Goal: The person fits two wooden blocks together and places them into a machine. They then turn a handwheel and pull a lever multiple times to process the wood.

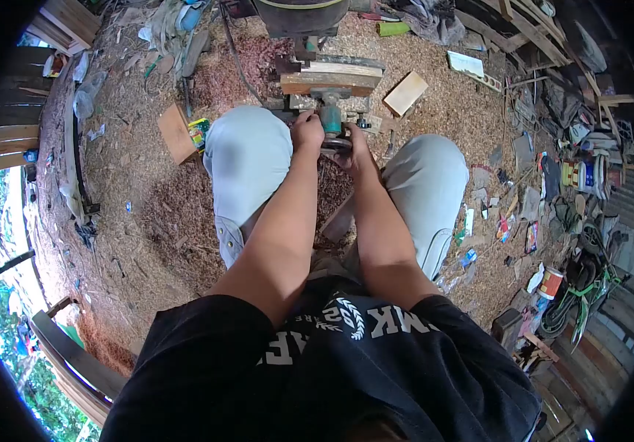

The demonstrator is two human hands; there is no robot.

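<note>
Between my knees stands a machine with a green cylindrical metal part (pixel 330 118) and a dark round handwheel (pixel 336 145) at its near end. My right hand (pixel 359 149) is closed around the right side of the handwheel. On the left of the green part, my left hand (pixel 307 131) is curled closed against the machine; what its fingers hold is hidden. Just beyond the green part, a wooden block (pixel 332 82) lies crosswise, with a paler strip along its top. A small dark metal fitting (pixel 363 122) sits right of the green part.
Wood shavings cover the ground (pixel 162 250). A loose pale board (pixel 405 93) lies right of the machine, and a brown board (pixel 177 132) with a yellow-green packet (pixel 199 132) lies by my left knee. A dark rounded machine housing (pixel 302 18) stands beyond. Clutter and cables (pixel 578 295) line the right side.
</note>
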